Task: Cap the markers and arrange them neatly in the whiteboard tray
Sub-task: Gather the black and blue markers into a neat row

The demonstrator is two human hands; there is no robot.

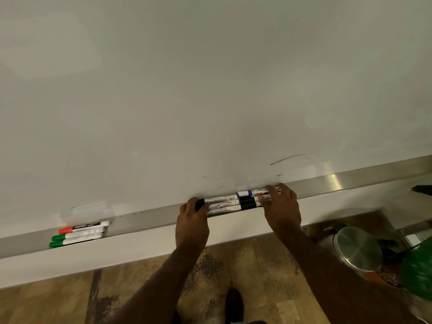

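Note:
A metal whiteboard tray (149, 216) runs across the view under the whiteboard (210, 90). In its middle lies a bundle of white markers with black caps (230, 203), and one blue-capped marker (244, 193) sits behind them. My left hand (192, 220) presses on the bundle's left end, fingers over a black cap. My right hand (281, 206) rests on the right end, fingers spread over the marker barrels. At the tray's left lie three capped markers side by side: one red-capped (83, 227) and two green-capped (77, 238).
Below the tray the white board frame (117, 251) overhangs a patterned brown floor (252, 265). A round steel lid (357, 247) and a green plant in an orange pot (418, 272) stand at the lower right. My shoe (235, 302) shows near the bottom edge.

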